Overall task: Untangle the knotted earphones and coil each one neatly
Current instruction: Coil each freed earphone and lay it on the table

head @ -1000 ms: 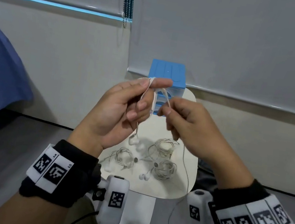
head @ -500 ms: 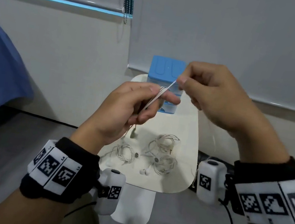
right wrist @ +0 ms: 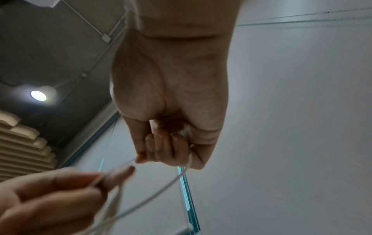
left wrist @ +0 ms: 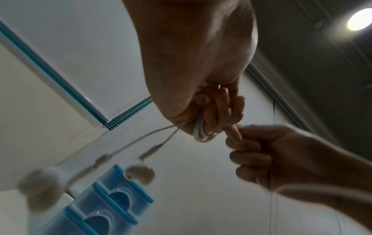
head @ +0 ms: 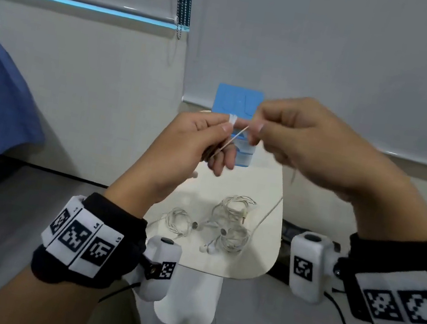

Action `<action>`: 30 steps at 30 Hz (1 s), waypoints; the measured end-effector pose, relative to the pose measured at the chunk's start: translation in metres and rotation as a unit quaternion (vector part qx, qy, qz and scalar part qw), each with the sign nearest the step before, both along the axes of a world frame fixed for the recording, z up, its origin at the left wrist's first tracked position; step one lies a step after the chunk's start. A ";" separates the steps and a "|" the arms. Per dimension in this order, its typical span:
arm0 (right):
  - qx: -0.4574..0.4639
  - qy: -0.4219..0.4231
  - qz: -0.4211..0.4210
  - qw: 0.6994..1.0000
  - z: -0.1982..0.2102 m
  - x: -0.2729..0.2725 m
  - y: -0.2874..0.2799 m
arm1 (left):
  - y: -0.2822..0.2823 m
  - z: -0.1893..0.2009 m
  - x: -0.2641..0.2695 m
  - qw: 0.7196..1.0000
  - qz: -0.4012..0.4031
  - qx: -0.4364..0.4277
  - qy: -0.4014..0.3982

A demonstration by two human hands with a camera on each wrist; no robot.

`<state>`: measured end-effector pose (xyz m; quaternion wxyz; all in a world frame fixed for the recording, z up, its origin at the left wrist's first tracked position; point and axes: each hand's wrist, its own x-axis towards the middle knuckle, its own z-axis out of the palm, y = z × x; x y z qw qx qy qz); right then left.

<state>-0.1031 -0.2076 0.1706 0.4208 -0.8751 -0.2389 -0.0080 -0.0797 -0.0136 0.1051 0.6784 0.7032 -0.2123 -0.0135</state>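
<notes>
1. The left hand is raised above the desk, its fingers curled round a small bundle of white earphone cable wound over the fingertips. The two earbuds dangle below it in the left wrist view.
2. Between the hands a short stretch of that cable runs taut, slanting up from the left hand's fingers toward the right. This line is what the next wrap turns on, I judge.
3. The right hand is just beside the left and slightly higher, its thumb and fingers closed in a pinch on the free cable. The slack loops away beneath it.
4. It is the nearer hand to the loose end, so it likely carries the next turn round the left fingers.
5. Three other earphone coils lie on the desk below.
</notes>
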 end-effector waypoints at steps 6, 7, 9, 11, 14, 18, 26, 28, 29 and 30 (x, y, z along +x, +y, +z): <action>0.064 0.035 -0.072 0.995 -0.027 0.007 -0.003 | 0.005 0.011 -0.005 0.990 -0.088 -0.109 0.035; 0.050 0.056 -0.062 0.995 -0.034 0.004 0.000 | 0.004 0.014 -0.005 0.986 -0.082 -0.141 0.043; 0.001 0.108 -0.007 0.994 -0.044 -0.009 0.008 | 0.003 0.017 -0.004 0.978 -0.059 -0.193 0.058; -0.038 0.144 0.064 0.987 -0.044 -0.023 0.015 | 0.000 0.015 -0.001 0.976 -0.034 -0.203 0.065; -0.016 0.124 0.083 0.989 -0.024 -0.029 0.013 | -0.004 0.007 -0.001 0.993 -0.004 -0.113 0.041; 0.017 0.023 0.016 0.999 -0.002 -0.009 -0.009 | -0.001 0.005 -0.006 0.999 -0.036 0.007 -0.002; 0.059 0.039 -0.065 0.995 -0.022 0.019 -0.022 | 0.014 0.020 -0.011 0.977 -0.103 -0.186 0.013; 0.016 0.049 -0.046 0.998 -0.033 0.014 -0.016 | 0.013 0.026 -0.010 0.965 -0.078 -0.252 0.014; -0.023 0.050 -0.026 0.998 -0.036 0.009 -0.011 | 0.012 0.028 -0.008 0.958 -0.060 -0.281 0.018; -0.063 0.050 0.000 0.997 -0.038 0.004 -0.006 | 0.010 0.030 -0.005 0.954 -0.035 -0.298 0.019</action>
